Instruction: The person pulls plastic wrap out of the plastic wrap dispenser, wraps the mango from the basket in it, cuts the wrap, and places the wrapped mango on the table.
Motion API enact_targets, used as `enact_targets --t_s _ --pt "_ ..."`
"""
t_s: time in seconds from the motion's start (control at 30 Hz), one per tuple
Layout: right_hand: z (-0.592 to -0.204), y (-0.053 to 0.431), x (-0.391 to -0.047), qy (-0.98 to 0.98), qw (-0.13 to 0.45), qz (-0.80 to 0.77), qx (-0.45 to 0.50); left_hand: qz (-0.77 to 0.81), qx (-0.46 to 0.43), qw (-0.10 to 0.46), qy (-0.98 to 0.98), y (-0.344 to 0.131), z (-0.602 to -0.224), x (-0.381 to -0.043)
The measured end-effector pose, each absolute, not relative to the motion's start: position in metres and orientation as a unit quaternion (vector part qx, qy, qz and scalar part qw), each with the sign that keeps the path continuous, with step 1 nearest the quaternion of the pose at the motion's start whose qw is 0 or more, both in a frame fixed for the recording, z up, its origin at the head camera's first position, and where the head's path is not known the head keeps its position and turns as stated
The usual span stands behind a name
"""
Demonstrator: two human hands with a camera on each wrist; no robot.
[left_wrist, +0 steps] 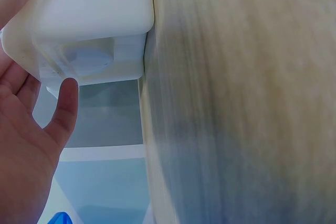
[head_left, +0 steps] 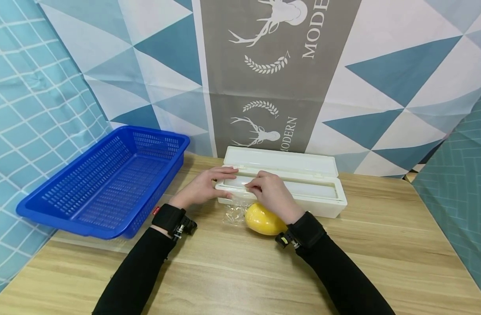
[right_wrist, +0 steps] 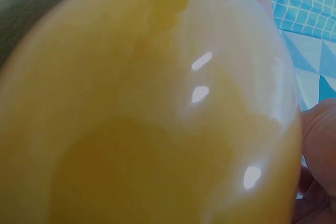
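A white plastic wrap dispenser [head_left: 321,202] lies on the table with its lid [head_left: 279,161] raised at the back. Inside it shows a pale roll of plastic wrap [head_left: 309,189]. My left hand [head_left: 201,186] rests at the dispenser's left end, fingers over the top and thumb along the front edge. Above the roll my right hand [head_left: 275,194] has thumb and fingers pinched together at the plastic wrap; its edge is hardly visible. Under that wrist sits a shiny yellow mango [head_left: 262,220], with crinkled clear film [head_left: 235,213] at its left. The mango fills most of the right wrist view.
A blue perforated basket [head_left: 102,183] stands to the left on the wooden table [head_left: 232,275]. Behind the dispenser hangs a patterned cloth [head_left: 264,87], its lower edge meeting the table's back.
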State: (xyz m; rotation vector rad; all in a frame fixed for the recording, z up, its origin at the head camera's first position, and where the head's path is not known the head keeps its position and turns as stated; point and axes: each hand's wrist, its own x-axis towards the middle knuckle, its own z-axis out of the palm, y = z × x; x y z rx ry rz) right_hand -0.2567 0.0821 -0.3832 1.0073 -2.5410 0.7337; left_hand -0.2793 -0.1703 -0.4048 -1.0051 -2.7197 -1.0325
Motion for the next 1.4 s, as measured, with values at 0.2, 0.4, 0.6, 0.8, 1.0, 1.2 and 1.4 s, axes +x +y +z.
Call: enact_targets --t_s 0.2,0.4,0.6,0.8,1.0,1.2,1.4 --pt "-0.385 0.084 -0.257 -0.889 0.154 0.255 0.348 -0.334 -0.326 0.032 -0.884 -0.17 -0.405 -0.279" --pt "-0.385 0.086 -0.257 -0.892 0.147 0.257 0.342 -0.332 -0.326 0.034 -0.885 -0.17 -0.406 -0.28" --pt "-0.384 0.088 -0.256 -0.893 0.143 0.259 0.339 -0.332 -0.33 0.036 -0.883 -0.17 -0.406 -0.28" --pt "-0.383 0.09 -0.255 -0.893 0.145 0.263 0.336 -0.33 -0.33 0.038 -0.884 -0.17 -0.406 -0.28" --pt "-0.384 0.092 -0.255 -0.891 0.147 0.266 0.336 -0.332 -0.328 0.036 -0.884 -0.17 -0.406 -0.279" --pt "-0.385 0.094 -0.255 -0.889 0.156 0.266 0.338 -0.332 -0.326 0.034 -0.884 -0.17 -0.407 -0.28" --pt "-0.386 0.097 -0.255 -0.888 0.162 0.266 0.339 -0.33 -0.324 0.032 -0.886 -0.17 -0.407 -0.28"
